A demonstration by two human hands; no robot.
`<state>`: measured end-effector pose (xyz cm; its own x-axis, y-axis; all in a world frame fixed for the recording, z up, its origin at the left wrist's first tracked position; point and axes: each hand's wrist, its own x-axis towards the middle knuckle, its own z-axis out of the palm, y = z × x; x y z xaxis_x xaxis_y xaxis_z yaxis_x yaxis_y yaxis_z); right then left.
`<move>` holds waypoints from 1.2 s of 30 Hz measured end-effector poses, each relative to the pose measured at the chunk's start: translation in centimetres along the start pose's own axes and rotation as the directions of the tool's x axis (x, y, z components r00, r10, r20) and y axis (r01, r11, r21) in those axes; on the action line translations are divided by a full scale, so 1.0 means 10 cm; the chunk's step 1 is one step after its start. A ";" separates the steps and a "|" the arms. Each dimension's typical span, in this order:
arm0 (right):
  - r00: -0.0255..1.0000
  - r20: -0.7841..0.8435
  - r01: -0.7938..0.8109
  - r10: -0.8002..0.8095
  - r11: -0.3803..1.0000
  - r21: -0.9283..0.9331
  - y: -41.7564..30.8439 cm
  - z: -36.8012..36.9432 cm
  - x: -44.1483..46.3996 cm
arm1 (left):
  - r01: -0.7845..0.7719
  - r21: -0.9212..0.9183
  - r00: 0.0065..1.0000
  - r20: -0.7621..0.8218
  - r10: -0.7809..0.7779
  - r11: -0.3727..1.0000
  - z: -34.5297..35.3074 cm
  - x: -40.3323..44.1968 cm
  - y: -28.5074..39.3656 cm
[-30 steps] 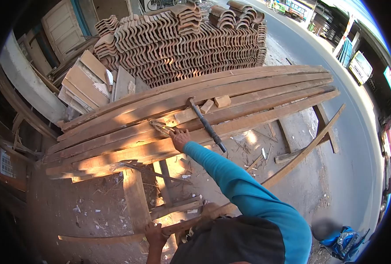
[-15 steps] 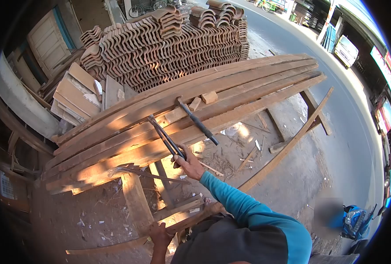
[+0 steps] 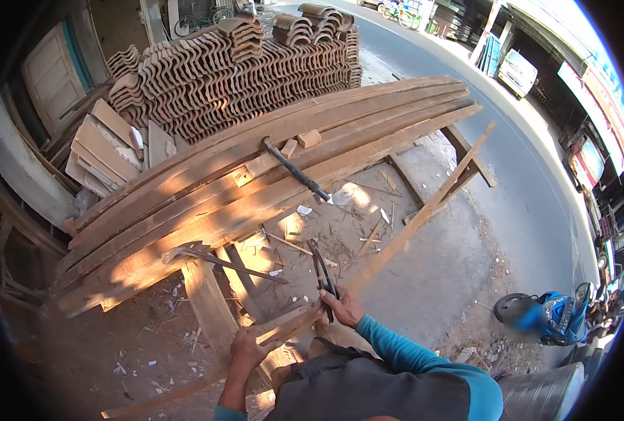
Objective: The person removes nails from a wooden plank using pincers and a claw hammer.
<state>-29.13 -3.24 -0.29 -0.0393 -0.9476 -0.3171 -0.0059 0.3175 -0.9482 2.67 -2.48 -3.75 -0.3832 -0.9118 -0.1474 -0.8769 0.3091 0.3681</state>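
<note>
My right hand is closed around the dark handles of a pair of pincers, whose metal head points up and away from me. My left hand grips a long, narrow wooden strip near my lap. The strip runs from the lower left, past my body, to the upper right. A hammer with a dark handle lies across the stacked wooden beams. Beside it rest small wood blocks. A handsaw lies at the near edge of the beams.
Roof tiles are stacked behind the beams, with flat boards to their left. A trestle leg stands near my left hand. Wood scraps litter the ground. A road and a blue motorbike are at the right.
My right hand has picked up the pincers from the beams and brought them back toward my lap, close to the strip. My left hand keeps holding the strip. The view has shifted to the right.
</note>
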 end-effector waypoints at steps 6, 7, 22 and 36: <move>0.966 -0.247 -0.058 0.075 0.995 0.077 0.25 -0.09 -0.67 | 0.015 -0.425 0.968 -0.219 -0.119 0.905 -0.35 -0.15 0.18; 0.963 -0.254 -0.072 0.092 0.994 0.085 0.24 -0.11 -0.74 | 0.017 -0.453 0.980 -0.171 -0.106 0.891 -0.35 -0.18 0.17; 0.973 -0.230 -0.040 0.035 0.999 -0.018 0.37 -0.47 -1.44 | 0.007 0.201 0.999 -0.044 0.002 0.980 0.13 -0.52 -0.23; 0.990 -0.130 -0.054 0.054 0.999 0.000 0.67 -0.47 -1.53 | 0.078 0.197 0.894 0.419 -0.156 0.977 -0.04 -0.10 -0.22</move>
<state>-33.31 13.52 -1.75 -0.1690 -0.9165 -0.3627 -0.0038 0.3686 -0.9296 5.04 -2.34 -4.07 -0.3276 -0.7503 -0.5742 -0.9441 0.2842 0.1673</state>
